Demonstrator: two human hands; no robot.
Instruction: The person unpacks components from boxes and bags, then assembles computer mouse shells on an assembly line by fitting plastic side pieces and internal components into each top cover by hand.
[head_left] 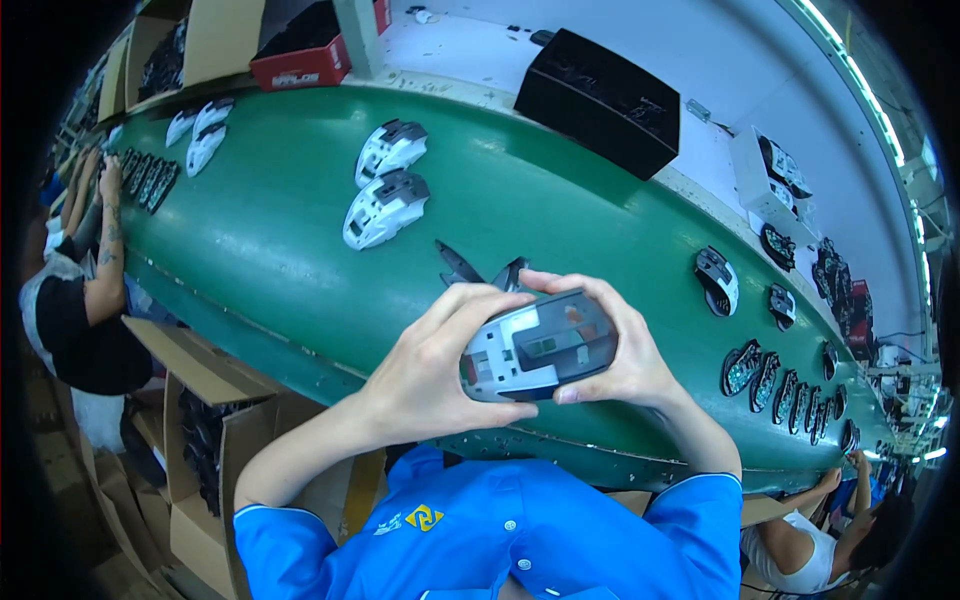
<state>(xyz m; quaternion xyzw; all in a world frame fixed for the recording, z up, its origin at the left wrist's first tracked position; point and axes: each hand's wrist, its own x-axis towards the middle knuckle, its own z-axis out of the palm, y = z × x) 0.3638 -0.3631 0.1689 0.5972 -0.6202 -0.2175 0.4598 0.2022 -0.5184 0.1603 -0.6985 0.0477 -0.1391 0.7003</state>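
Note:
Between my two hands is a computer mouse shell [540, 348], white on one end and dark translucent grey on the other. My left hand [425, 365] wraps its white end, fingers over the top and thumb along the near edge. Around the grey end closes my right hand [625, 345], its thumb low on the near side. Just beyond my fingers, dark curved plastic parts [460, 264] lie on the green work surface [290, 230], partly hidden by my hands. Two more white and grey mouse shells [386, 208] rest farther off to the left.
A black box [600, 103] stands at the far edge. On the right are mouse shells [716, 282] and a row of dark parts with green boards [765, 382]. Cardboard boxes [215, 440] stand at lower left. Co-workers sit at left [85, 310] and lower right [810, 545].

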